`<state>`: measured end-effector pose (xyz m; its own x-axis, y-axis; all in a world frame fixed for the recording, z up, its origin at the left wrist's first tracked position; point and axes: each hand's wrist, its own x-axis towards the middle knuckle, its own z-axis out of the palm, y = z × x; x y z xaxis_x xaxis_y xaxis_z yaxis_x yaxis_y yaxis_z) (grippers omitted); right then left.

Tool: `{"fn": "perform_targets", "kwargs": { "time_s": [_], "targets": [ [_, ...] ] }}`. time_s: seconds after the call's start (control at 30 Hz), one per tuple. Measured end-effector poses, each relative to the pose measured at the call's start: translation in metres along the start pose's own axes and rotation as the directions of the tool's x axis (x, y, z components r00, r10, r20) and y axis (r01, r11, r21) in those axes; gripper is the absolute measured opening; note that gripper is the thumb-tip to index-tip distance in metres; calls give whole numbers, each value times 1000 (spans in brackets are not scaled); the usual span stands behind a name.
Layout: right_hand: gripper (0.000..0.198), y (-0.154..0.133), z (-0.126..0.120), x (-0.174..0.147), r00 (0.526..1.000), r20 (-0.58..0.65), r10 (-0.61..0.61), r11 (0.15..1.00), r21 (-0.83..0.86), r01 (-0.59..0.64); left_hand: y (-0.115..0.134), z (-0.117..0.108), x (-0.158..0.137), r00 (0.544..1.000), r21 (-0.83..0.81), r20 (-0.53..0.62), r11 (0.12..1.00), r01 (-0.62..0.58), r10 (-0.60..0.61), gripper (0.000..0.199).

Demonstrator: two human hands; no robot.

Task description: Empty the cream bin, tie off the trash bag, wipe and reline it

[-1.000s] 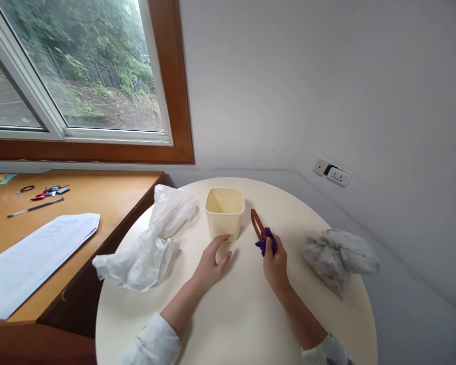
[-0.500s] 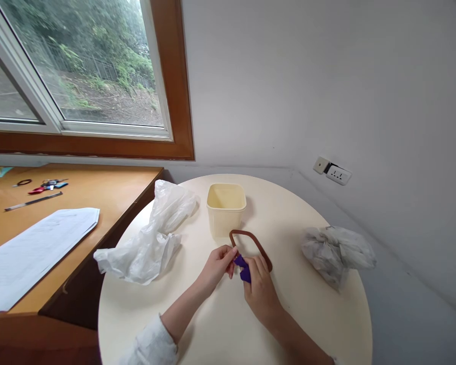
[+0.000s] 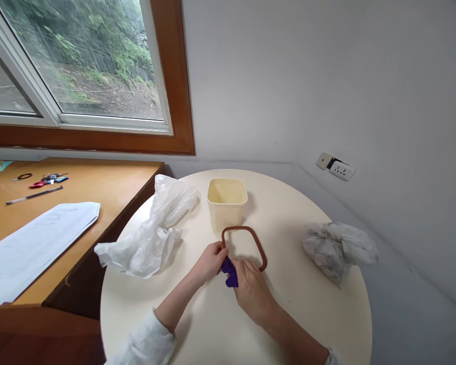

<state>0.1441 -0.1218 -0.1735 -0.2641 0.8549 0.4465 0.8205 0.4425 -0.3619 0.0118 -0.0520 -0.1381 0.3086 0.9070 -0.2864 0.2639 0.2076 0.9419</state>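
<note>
Near the middle of the table, my left hand [image 3: 212, 259] is closed, pinching the left side of a brown rounded-square ring [image 3: 256, 238]. My right hand [image 3: 251, 289] is closed on a crumpled purple cloth [image 3: 230, 274], which sits against the near side of the ring. Fingers of both hands hide that side and much of the cloth. Just beyond the ring a cream plastic bin [image 3: 228, 210] stands upright, its top open.
A crumpled white plastic bag [image 3: 152, 243] lies on the left of the round table [image 3: 228, 329]. At the right edge sits a knotted, filled plastic bag [image 3: 334, 248]. A wooden desk [image 3: 110, 177] with papers [image 3: 41, 248], keys and a pen adjoins on the left.
My hands, the ring and the purple cloth have shifted slightly left. The ring has turned so more of its far side shows. The view has tipped down a little.
</note>
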Motion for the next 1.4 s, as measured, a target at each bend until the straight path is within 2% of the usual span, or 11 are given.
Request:
{"fn": "perform_targets", "kwargs": {
  "time_s": [0.1, 0.27, 0.37, 0.43, 0.63, 0.83, 0.93, 1.1, 1.23, 1.3, 1.4],
  "targets": [
    [41, 1, -1, 1, 999, 22, -44, 999, -31, 44, 1, -4, -1, 1000, 39, -1, 999, 5, -5, 22],
    [17, 3, 0, 2, 993, 18, -116, 991, -63, 117, 0, -11, 0, 1000, 68, 12, 997, 27, -28, 24],
    [23, 5, -1, 2, 990, 32, -136, 990, -34, 137, 0, -19, 3, 998, 52, 6, 997, 60, -61, 25],
    [26, 6, -2, 2, 990, 40, -139, 990, -7, 139, 1, -26, 3, 997, 31, 3, 996, 78, -78, 26],
    [14, 2, -5, 1, 974, 48, -220, 975, 1, 220, 4, -46, -1, 996, -62, 1, 994, 87, -87, 30],
    [12, -1, -11, 3, 916, 97, -390, 921, 46, 387, -1, -61, 2, 990, -236, 113, 965, 113, -88, 31],
    [12, 1, -9, 5, 907, 117, -405, 914, 40, 403, -2, -60, 4, 987, -346, 130, 928, 135, -95, 31],
    [11, 6, 3, 5, 953, 62, -296, 952, -58, 300, -4, -35, 5, 984, -502, 127, 847, 175, -128, 21],
    [11, 6, 8, 3, 959, 55, -279, 956, -81, 283, -5, -20, 3, 985, -572, 114, 802, 174, -133, 17],
    [10, 4, 6, 3, 946, 85, -314, 944, -74, 321, -5, -22, 2, 985, -577, 118, 798, 173, -128, 18],
    [13, 4, 0, 3, 920, 137, -368, 925, -43, 377, -5, -39, 2, 979, -561, 147, 803, 200, -141, 19]
  ]
}}
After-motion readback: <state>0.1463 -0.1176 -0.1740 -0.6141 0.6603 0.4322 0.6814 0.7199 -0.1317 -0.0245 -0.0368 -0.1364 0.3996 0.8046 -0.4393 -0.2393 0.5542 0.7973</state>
